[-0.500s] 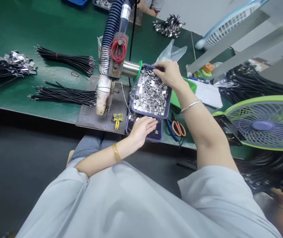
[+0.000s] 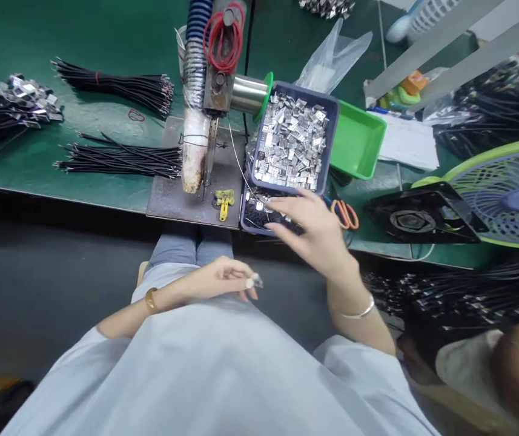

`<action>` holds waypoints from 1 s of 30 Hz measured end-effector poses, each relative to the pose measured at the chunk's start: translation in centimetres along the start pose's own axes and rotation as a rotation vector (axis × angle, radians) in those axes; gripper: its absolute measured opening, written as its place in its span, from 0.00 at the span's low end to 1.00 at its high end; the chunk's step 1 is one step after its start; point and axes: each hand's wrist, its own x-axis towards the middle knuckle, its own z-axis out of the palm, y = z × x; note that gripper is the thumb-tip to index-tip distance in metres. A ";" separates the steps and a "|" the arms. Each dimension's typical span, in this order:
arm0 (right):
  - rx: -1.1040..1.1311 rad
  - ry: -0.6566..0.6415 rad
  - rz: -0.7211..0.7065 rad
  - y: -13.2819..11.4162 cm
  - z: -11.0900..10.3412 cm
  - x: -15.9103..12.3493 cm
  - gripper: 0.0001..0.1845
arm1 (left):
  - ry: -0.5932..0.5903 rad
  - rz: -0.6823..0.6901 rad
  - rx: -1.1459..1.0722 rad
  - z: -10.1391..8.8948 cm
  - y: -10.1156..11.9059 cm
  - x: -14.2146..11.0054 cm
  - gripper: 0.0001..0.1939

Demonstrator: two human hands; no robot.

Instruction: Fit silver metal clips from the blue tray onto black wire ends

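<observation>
My left hand is in front of my shirt, thumb and fingers pinched on a small shiny metal piece. My right hand hovers with fingers apart over the near edge of the trays, slightly blurred, holding nothing I can see. Beyond it, a dark blue tray is heaped with small silvery metal pieces. A second dark tray, partly under the first and partly hidden by my right hand, contains black bits and a few metal pieces.
A soldering stand with hose and solder spool rises over a metal plate. Black cable bundles lie leftward. A green tray, orange-handled scissors, a black fan unit and a larger fan are rightward.
Both hands have left the upper tray and come back toward my body. The left now pinches a small metal piece; the right has opened. The view has shifted, showing more of the green tray.
</observation>
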 end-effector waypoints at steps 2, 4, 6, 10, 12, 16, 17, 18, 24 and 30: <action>-0.026 -0.030 0.003 0.1 2.4 -0.7 0.18 | 0.120 -0.009 0.047 -1.4 -1.3 -1.3 0.14; -0.071 -0.019 0.037 0.6 4.0 -0.7 0.17 | 0.223 -0.010 0.056 -2.6 -2.1 -2.3 0.15; -0.102 0.020 0.072 1.2 4.9 -0.7 0.16 | 0.315 0.002 0.049 -3.6 -2.6 -3.0 0.15; -0.076 0.187 0.070 2.3 5.8 -1.2 0.14 | 0.441 0.061 0.023 -5.2 -3.3 -3.9 0.17; -0.039 0.249 0.040 2.8 6.2 -1.5 0.12 | 0.454 0.085 0.004 -5.8 -3.8 -4.2 0.18; 0.020 0.251 0.014 3.5 6.8 -1.9 0.10 | 0.487 0.071 -0.033 -6.1 -4.8 -4.9 0.20; 0.036 0.249 0.013 3.5 6.8 -2.0 0.09 | 0.506 0.067 -0.039 -6.1 -5.0 -5.1 0.21; 0.054 0.249 0.010 3.5 6.8 -2.0 0.08 | 0.528 0.066 -0.044 -6.2 -5.2 -5.3 0.20; 0.126 0.220 -0.028 2.9 6.5 -1.6 0.06 | 0.640 0.115 -0.014 -7.5 -4.3 -6.6 0.19; 0.136 0.198 -0.031 2.9 6.2 -0.9 0.08 | 0.924 0.500 0.351 -10.0 0.7 -8.0 0.11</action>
